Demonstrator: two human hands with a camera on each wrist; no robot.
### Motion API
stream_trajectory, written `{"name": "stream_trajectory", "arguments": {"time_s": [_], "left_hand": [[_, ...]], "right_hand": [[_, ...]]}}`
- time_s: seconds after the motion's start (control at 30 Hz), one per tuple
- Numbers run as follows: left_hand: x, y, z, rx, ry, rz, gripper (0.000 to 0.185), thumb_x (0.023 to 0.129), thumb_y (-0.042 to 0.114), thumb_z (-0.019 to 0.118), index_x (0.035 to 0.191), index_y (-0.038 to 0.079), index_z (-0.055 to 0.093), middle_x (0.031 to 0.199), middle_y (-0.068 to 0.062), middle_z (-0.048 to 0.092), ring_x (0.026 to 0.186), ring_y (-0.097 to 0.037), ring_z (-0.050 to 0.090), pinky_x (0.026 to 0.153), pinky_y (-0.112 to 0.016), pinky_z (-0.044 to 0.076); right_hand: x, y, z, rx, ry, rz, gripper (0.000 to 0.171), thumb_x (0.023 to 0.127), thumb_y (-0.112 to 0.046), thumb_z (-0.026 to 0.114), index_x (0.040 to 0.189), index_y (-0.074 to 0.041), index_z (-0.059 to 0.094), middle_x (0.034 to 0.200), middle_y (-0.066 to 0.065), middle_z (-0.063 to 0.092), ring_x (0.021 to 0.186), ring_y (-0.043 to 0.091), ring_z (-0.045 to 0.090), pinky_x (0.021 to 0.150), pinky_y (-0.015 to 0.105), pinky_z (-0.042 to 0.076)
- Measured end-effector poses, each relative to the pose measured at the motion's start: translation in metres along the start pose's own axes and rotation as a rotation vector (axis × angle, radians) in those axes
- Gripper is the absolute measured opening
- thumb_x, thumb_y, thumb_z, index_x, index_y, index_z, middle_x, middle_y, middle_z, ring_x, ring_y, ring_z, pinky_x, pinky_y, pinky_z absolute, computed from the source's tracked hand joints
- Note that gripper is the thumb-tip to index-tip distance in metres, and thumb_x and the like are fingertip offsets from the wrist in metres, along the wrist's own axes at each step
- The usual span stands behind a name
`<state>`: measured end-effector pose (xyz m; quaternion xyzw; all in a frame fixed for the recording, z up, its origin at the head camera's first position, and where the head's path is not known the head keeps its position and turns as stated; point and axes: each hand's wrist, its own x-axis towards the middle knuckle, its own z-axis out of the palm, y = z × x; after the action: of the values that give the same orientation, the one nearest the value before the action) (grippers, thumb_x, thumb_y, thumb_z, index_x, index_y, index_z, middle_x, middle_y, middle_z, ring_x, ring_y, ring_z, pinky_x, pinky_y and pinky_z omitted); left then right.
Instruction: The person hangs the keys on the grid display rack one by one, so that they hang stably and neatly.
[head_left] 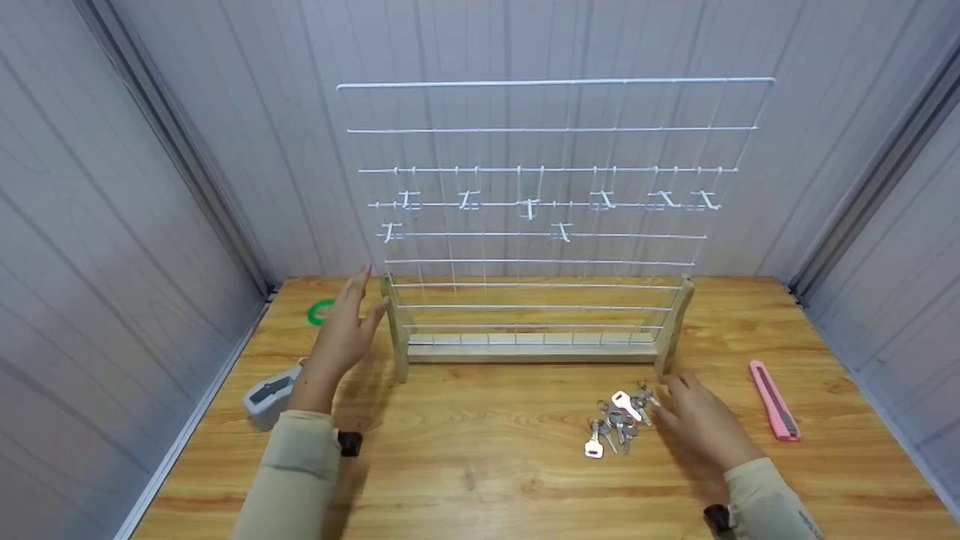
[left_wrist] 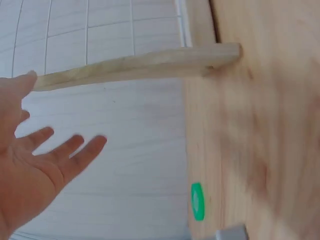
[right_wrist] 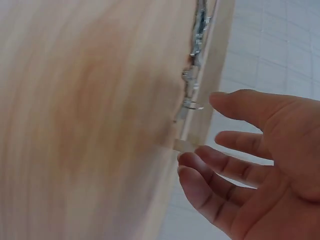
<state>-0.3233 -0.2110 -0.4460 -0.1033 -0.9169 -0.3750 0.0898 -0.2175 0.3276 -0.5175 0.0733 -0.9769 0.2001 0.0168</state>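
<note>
Left hand (head_left: 346,328) raised, fingers straight, beside wooden rack post (head_left: 396,334), right hand (head_left: 701,421) flat, fingers relaxed, at keys (head_left: 619,421)

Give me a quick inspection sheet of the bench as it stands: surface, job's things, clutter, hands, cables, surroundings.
Surface: wooden table, bare grain at the front.
Job's things: pile of silver keys lying loose in front of the white wire grid rack on its wooden base; small white hooks hang on the rack, none carrying a key.
Clutter: pink utility knife at the right; green tape ring and grey device at the left.
Hands: left hand open beside the rack's left post; right hand open, at the keys.
Cables: nothing seen.
Surroundings: grey panelled walls on three sides.
</note>
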Motion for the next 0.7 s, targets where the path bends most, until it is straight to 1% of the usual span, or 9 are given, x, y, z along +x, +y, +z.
{"name": "stream_trajectory", "arguments": {"time_s": [0.1, 0.2, 0.27, 0.37, 0.43, 0.53, 0.63, 0.7], "left_hand": [[0.008, 0.002, 0.005, -0.098, -0.019, -0.007, 0.069, 0.115, 0.042, 0.048, 0.174, 0.028, 0.015, 0.178, -0.017, 0.023, 0.157, -0.046, 0.041, 0.123, -0.07, 0.045], [0.013, 0.004, 0.011, -0.166, -0.02, -0.02, 0.064, 0.116, 0.039, 0.047, 0.173, 0.026, 0.022, 0.176, -0.018, 0.03, 0.153, -0.047, 0.047, 0.119, -0.065, 0.051], [0.014, 0.004, 0.013, -0.196, -0.002, -0.03, 0.06, 0.116, 0.036, 0.048, 0.171, 0.024, 0.029, 0.174, -0.019, 0.035, 0.15, -0.049, 0.05, 0.114, -0.062, 0.056], [0.015, 0.005, 0.015, -0.232, 0.041, -0.048, 0.055, 0.116, 0.034, 0.047, 0.169, 0.025, 0.036, 0.171, -0.018, 0.041, 0.147, -0.051, 0.052, 0.108, -0.057, 0.062], [0.015, 0.004, 0.017, -0.258, 0.06, -0.054, 0.052, 0.116, 0.034, 0.047, 0.167, 0.025, 0.039, 0.171, -0.016, 0.042, 0.146, -0.051, 0.052, 0.105, -0.055, 0.064], [0.015, 0.003, 0.019, -0.29, 0.072, -0.062, 0.051, 0.116, 0.035, 0.047, 0.166, 0.025, 0.042, 0.17, -0.016, 0.044, 0.145, -0.051, 0.054, 0.104, -0.055, 0.065], [0.015, 0.001, 0.023, -0.336, 0.077, -0.077, 0.051, 0.115, 0.036, 0.05, 0.165, 0.025, 0.045, 0.166, -0.019, 0.048, 0.14, -0.047, 0.06, 0.102, -0.054, 0.065], [0.015, 0.001, 0.025, -0.352, 0.079, -0.092, 0.051, 0.114, 0.037, 0.051, 0.164, 0.028, 0.046, 0.164, -0.018, 0.05, 0.138, -0.044, 0.063, 0.101, -0.053, 0.066]], "right_hand": [[0.006, 0.004, 0.004, 0.033, -0.025, 0.012, 0.048, 0.104, -0.019, 0.07, 0.143, 0.006, 0.058, 0.141, 0.034, 0.058, 0.129, 0.057, 0.061, 0.108, 0.073, 0.053], [0.011, 0.006, 0.005, 0.058, -0.015, 0.009, 0.04, 0.103, -0.015, 0.07, 0.137, 0.006, 0.062, 0.132, 0.029, 0.064, 0.123, 0.052, 0.066, 0.106, 0.071, 0.055], [0.016, 0.005, 0.007, 0.076, -0.005, 0.002, 0.034, 0.103, -0.012, 0.07, 0.132, 0.006, 0.065, 0.126, 0.025, 0.067, 0.119, 0.049, 0.068, 0.104, 0.069, 0.057], [0.023, 0.004, 0.008, 0.096, 0.002, -0.004, 0.029, 0.102, -0.011, 0.07, 0.126, 0.004, 0.068, 0.121, 0.023, 0.068, 0.116, 0.047, 0.07, 0.103, 0.068, 0.057], [0.027, 0.004, 0.009, 0.103, 0.005, -0.001, 0.027, 0.102, -0.012, 0.071, 0.123, 0.004, 0.069, 0.119, 0.022, 0.069, 0.114, 0.046, 0.07, 0.102, 0.067, 0.058], [0.031, 0.003, 0.011, 0.119, 0.003, 0.019, 0.024, 0.102, -0.014, 0.071, 0.117, 0.004, 0.071, 0.113, 0.022, 0.07, 0.105, 0.041, 0.071, 0.096, 0.064, 0.06], [0.035, 0.004, 0.012, 0.142, 0.007, 0.05, 0.023, 0.102, -0.016, 0.071, 0.112, 0.005, 0.072, 0.106, 0.021, 0.072, 0.097, 0.034, 0.07, 0.09, 0.059, 0.061], [0.036, 0.005, 0.012, 0.161, 0.003, 0.074, 0.024, 0.101, -0.018, 0.072, 0.109, 0.005, 0.073, 0.102, 0.019, 0.074, 0.092, 0.03, 0.069, 0.083, 0.053, 0.061]]}}
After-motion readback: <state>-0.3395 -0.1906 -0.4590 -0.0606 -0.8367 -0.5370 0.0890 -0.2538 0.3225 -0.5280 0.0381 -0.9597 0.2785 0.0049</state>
